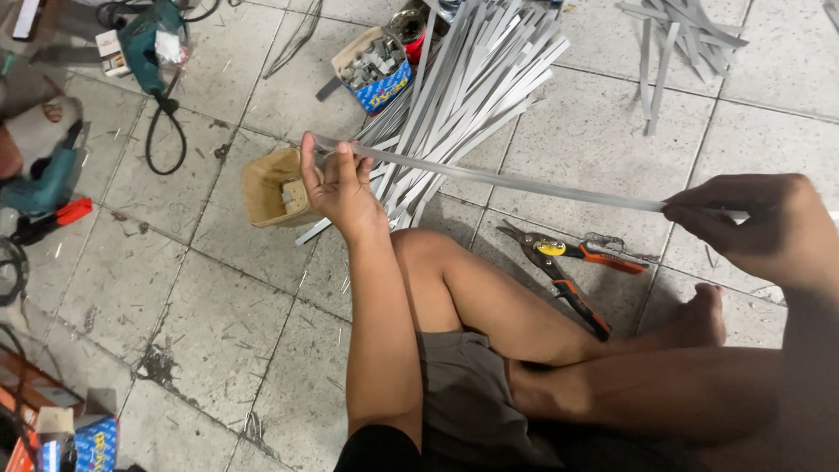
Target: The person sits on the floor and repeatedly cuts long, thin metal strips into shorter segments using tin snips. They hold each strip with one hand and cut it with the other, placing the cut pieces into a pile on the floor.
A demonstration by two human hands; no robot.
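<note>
Head view of a seated person on a tiled floor [201,297]. The left hand [336,179] is closed around one end of a long grey metal strip [507,181], fingers curled over it; the right hand [756,223] pinches the strip near its other end between thumb and fingers. The strip spans in the air between the two hands, above the bent knee. Behind it lies a pile of like strips [472,96], with a small box of metal clips [376,70] beside the pile. Orange-handled tin snips [564,267] rest on the floor beside the leg; a tan container [266,188] sits just left of the left hand, and a teal power drill [149,39] lies farther off
</note>
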